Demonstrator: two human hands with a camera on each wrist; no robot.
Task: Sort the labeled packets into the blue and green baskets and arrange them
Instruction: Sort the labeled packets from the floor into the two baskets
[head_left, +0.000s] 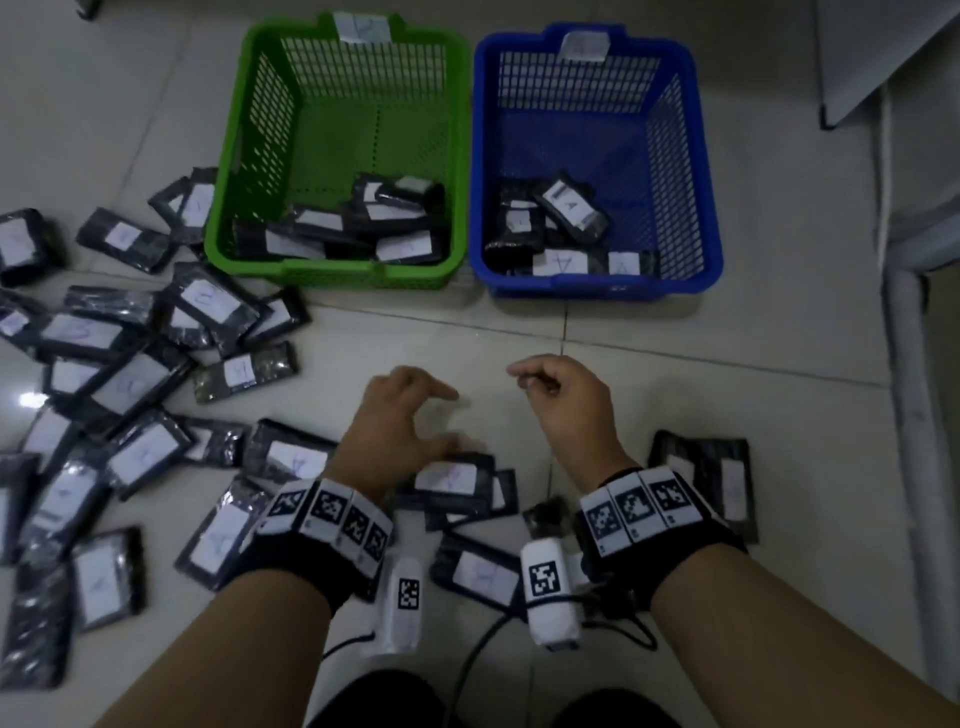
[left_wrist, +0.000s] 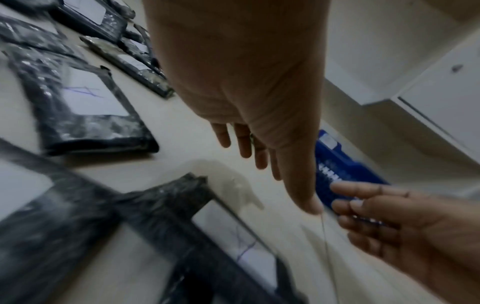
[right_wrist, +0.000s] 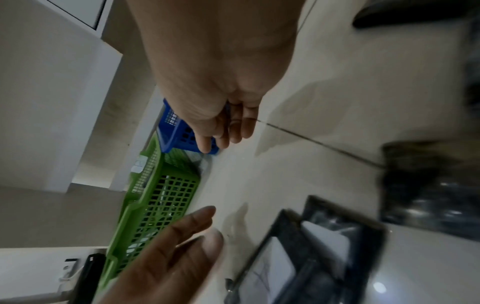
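Note:
The green basket (head_left: 332, 156) and the blue basket (head_left: 597, 156) stand side by side on the floor, each with several black labelled packets at its near end. More packets (head_left: 130, 374) lie scattered to the left and near me. My left hand (head_left: 447, 418) hovers with fingers spread and empty, just above a packet marked A (head_left: 452, 478). My right hand (head_left: 540, 382) hangs beside it, loosely curled and holding nothing. The left wrist view shows straight fingers (left_wrist: 246, 144) over the floor and that packet (left_wrist: 233, 236). The right wrist view shows relaxed fingers (right_wrist: 233, 129) before both baskets (right_wrist: 161, 201).
A white cabinet (head_left: 909, 156) and its frame line the right side. One packet (head_left: 717, 478) lies by my right wrist. Bare tile floor (head_left: 467, 332) stretches between my hands and the baskets. Cables (head_left: 478, 649) trail under my wrists.

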